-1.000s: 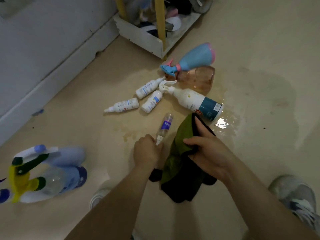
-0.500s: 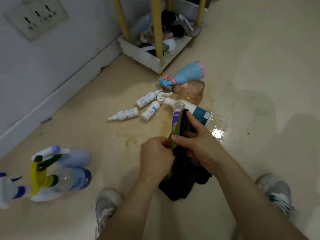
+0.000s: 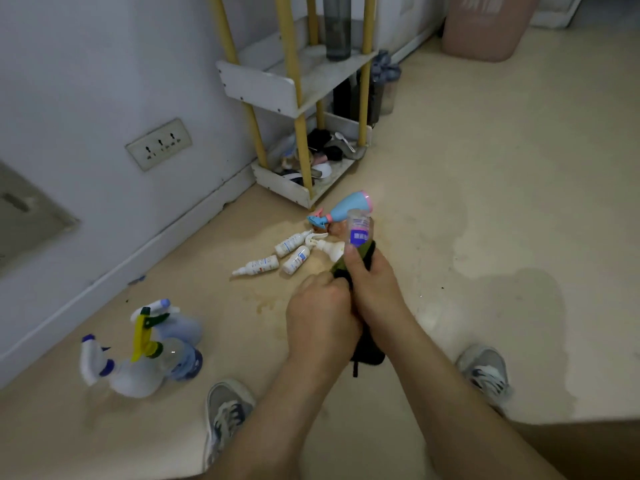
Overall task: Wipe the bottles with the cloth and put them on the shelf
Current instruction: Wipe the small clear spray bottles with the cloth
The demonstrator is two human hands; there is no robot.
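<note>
Bottle (image 3: 360, 230) is up off the floor (image 3: 485, 202) and in both hands, mid-view. It's slim clear plastic with a blue label, flat base pointing away. The right hand (image 3: 374, 289) wraps the cloth (image 3: 341, 266) round its lower body, thumb pressed up the side. The left hand (image 3: 320, 313) is curled tight just beside it at the hidden nozzle end, gripping there as far as I can judge. So this is the wiping step, mid-rub. The cloth looks soft, green on one face and dark on the other, its tail hanging below the wrists. Next call, I'd say: a twist to dry the bare upper half, then a long reach to the shelf. Down left sits a huddle of translucent sprayers (image 3: 145, 351), rounded and slick-looking. Further out, three slim white bottles (image 3: 256, 265) lie on their sides near a blue sprayer (image 3: 346, 207), with stains around them. Beyond stands the shelf (image 3: 263, 88), with yellow poles and white boards, and a tall dark cup (image 3: 337, 29) on the middle one.
</note>
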